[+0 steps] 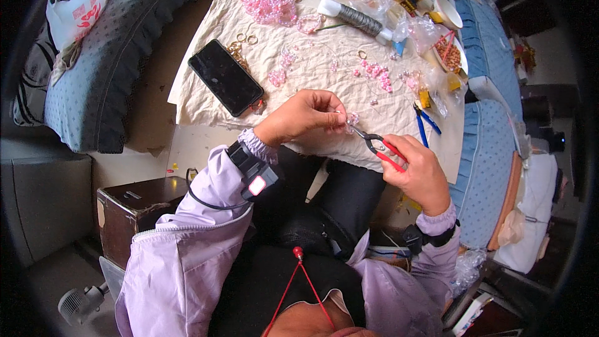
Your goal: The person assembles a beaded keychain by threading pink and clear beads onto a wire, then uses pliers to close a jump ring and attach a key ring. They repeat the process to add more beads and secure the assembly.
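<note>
My left hand [304,116] is closed in a pinch on a small piece of clear and pink beads [353,117] above the cloth's near edge. My right hand [419,170] grips red-handled pliers [394,148], whose dark jaws point left and meet the beadwork by my left fingertips. The exact contact between jaws and beads is too small to make out. Loose pink beads [376,73] are scattered on the cream cloth [206,31] beyond my hands. Right of them lie blue-handled cutters [427,123].
A black phone [226,78] lies left on the cloth, beside gold rings [251,39]. Pink bead strands [268,5] are heaped at the back. A grey wire spool [355,20], plastic bags and a bowl of brown beads [450,55] crowd the right. Blue-covered seats [100,100] flank the table.
</note>
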A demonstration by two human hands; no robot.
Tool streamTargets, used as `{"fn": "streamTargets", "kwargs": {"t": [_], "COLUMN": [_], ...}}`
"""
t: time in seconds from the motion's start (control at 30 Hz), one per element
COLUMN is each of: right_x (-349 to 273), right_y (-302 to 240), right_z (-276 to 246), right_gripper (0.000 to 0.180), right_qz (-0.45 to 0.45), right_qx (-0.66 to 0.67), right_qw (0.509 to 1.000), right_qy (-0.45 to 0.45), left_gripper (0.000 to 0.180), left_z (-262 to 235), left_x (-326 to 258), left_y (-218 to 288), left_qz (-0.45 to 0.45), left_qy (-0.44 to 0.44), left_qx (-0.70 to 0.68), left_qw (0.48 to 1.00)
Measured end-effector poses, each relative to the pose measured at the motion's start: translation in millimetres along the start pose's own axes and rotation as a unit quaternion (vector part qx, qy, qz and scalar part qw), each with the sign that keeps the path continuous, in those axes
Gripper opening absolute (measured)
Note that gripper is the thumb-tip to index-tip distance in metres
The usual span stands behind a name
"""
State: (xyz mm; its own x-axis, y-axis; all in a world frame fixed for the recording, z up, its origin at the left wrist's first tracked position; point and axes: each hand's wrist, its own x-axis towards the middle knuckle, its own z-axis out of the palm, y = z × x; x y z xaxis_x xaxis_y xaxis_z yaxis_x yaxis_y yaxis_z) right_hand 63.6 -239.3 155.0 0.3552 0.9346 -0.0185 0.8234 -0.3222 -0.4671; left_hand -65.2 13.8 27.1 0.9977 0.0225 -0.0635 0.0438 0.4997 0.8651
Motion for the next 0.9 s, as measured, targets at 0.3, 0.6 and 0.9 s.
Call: {"fn": "streamTargets", "kwargs": {"t": [0.3,0.6,0.9], "right_x": [-1.1,-7.8,-6.9], "right_y": [5.1,12.6,12.9], "right_z": [17.6,9.9,5.5], "right_gripper": [0.041,0.039,0.040], "right_qz": [0.009,0.041,0.043], "right_qx": [0.092,0.091,0.088], "right_qw": [0.996,0.995,0.995], "right_qy": [0.017,0.020,0.000], "left_gripper": [0.009,0.017,0.018], "left_z": [32.8,28.6,24.7], "left_x": [5.5,-5.6,-9.4], "left_y": [-22.4,-14.4,-3.9], "left_qz": [0.009,-0.014,-0.037], "left_qy": [0.204,0.162,0.106], "left_qx": [-0.075,-0.044,-0.013], "left_qw": [0.976,0.986,0.994]}}
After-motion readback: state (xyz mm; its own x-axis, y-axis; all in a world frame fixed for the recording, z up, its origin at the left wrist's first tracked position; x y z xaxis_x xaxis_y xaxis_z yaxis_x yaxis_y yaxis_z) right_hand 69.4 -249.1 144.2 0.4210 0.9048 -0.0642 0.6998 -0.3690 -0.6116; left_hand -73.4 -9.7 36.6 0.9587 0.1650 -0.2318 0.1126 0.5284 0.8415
